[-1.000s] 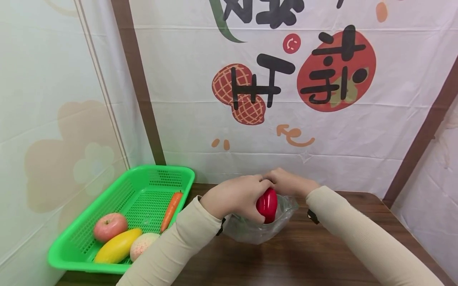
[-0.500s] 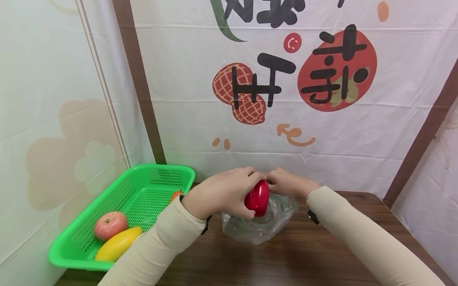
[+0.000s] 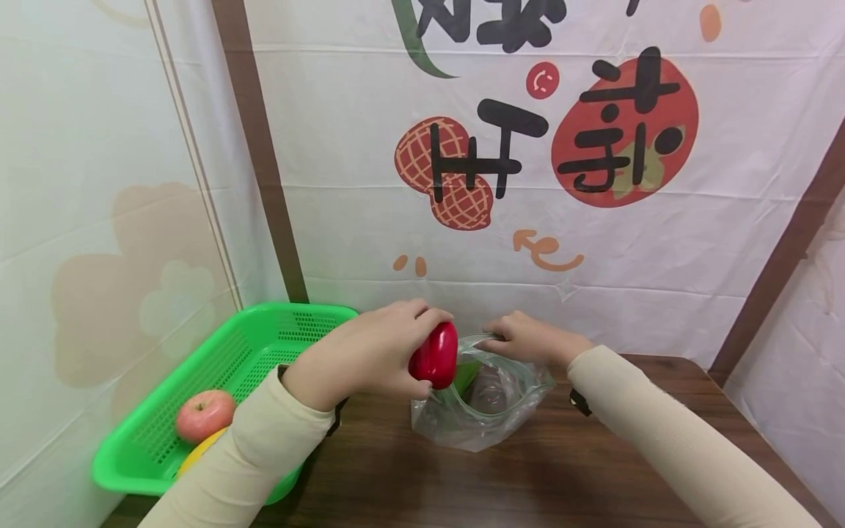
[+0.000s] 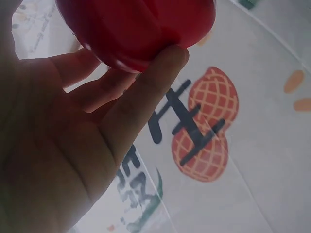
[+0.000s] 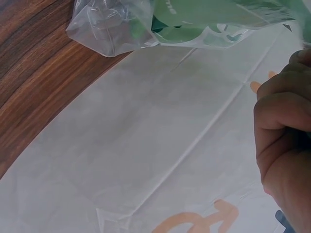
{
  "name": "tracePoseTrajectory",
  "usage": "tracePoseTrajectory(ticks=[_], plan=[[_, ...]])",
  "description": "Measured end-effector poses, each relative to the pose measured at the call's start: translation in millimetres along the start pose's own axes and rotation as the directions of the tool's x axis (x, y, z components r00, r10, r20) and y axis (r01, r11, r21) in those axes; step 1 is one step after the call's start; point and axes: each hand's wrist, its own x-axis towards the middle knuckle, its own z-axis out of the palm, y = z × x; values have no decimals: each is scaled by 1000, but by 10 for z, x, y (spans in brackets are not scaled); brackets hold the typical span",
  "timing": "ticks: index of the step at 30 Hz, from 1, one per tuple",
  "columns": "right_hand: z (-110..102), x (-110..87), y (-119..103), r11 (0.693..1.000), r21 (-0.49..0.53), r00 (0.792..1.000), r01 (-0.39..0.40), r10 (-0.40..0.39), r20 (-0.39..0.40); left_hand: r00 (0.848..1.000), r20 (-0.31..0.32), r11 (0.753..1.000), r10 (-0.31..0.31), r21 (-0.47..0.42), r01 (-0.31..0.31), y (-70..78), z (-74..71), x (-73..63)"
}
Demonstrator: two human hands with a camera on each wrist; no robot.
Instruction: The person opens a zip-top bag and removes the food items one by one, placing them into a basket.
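My left hand (image 3: 372, 356) grips a glossy red bell pepper (image 3: 438, 358) between thumb and fingers, just left of and above a bag's mouth. In the left wrist view the fingers curl round the underside of the pepper (image 4: 141, 29). The clear plastic zip bag (image 3: 455, 429) stands on the table with its mouth spread open and a green patch showing inside. My right hand (image 3: 535, 339) pinches the bag's far rim. From the right wrist, the bag (image 5: 112, 29) shows green print, and the right hand (image 5: 286, 121) has its fingers curled.
A green plastic basket (image 3: 125, 469) stands at the left on the brown wooden table (image 3: 502, 484). It holds a pink apple (image 3: 205, 416) and a yellow fruit (image 3: 198, 455) partly behind my left sleeve. A printed white cloth (image 3: 370, 220) hangs behind the table.
My left hand has drawn the bell pepper leftward and up out of the bag's mouth, towards the basket. The left arm now covers the carrot and round pale fruit. My right hand stays at the rim.
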Motion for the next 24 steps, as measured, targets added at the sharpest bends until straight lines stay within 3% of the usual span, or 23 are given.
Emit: tracePoseTrajectory(ticks=[7, 12, 18, 24], plan=[[-7, -16, -18, 1000, -6, 1000, -10, 11, 12, 996, 22, 996, -90, 0, 90, -269, 41, -215], [-10, -24, -19, 1000, -3, 1000, 11, -11, 2, 979, 70, 982, -189, -9, 190, -609, 125, -468], [-16, -31, -20, 1000, -1, 1000, 21, -21, -4, 965, 117, 971, -236, -2, 238, -1044, 250, -745], [-18, -23, -34, 1000, -3, 1000, 16, -16, 5, 927, 205, 946, -316, -14, 325, -1348, 367, -920]])
